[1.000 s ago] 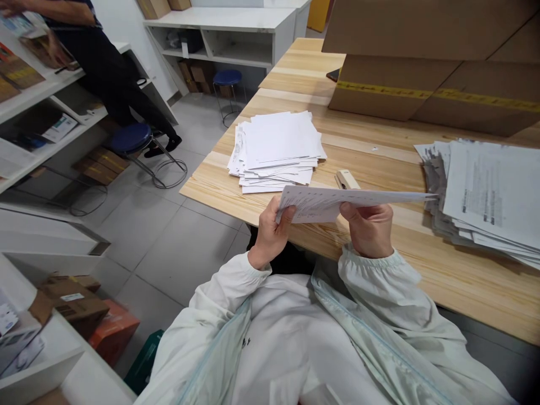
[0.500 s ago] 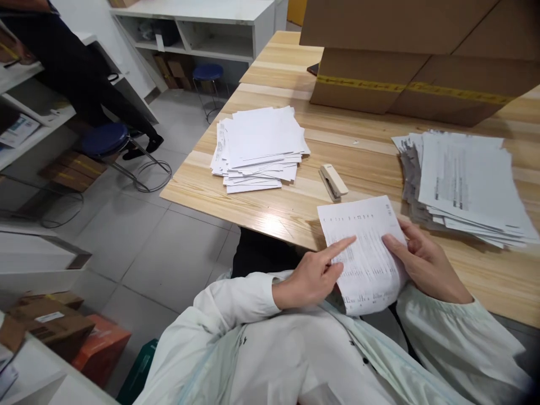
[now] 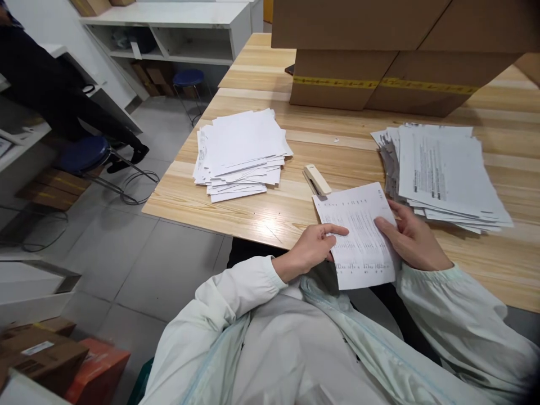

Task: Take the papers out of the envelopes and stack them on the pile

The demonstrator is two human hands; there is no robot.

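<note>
A printed sheet of paper [image 3: 358,242] is held over the table's near edge, its lower part above my lap. My right hand [image 3: 415,239] grips its right side, thumb on top and fingers behind. At the left edge my left hand [image 3: 314,247] is closed on the paper, with the index finger laid across the print and the lower fingers partly hidden. A cream stapler [image 3: 316,180] lies just beyond the sheet's upper left corner. Further left is a stack of white papers [image 3: 247,146]; a stack of printed papers [image 3: 442,169] lies to the right.
Large cardboard boxes [image 3: 337,79] stand stacked on the wooden table [image 3: 177,197] at the back. Blue stools [image 3: 84,153] and a person in dark trousers [image 3: 46,84] are at the left. On the floor at lower left sit a carton [image 3: 46,354] and an orange box [image 3: 99,368].
My view has shifted, so the table things appear further left. The sheet looks flatter and its lower edge higher. My left hand has gone from pointing on the print to closing at the paper's left edge.
</note>
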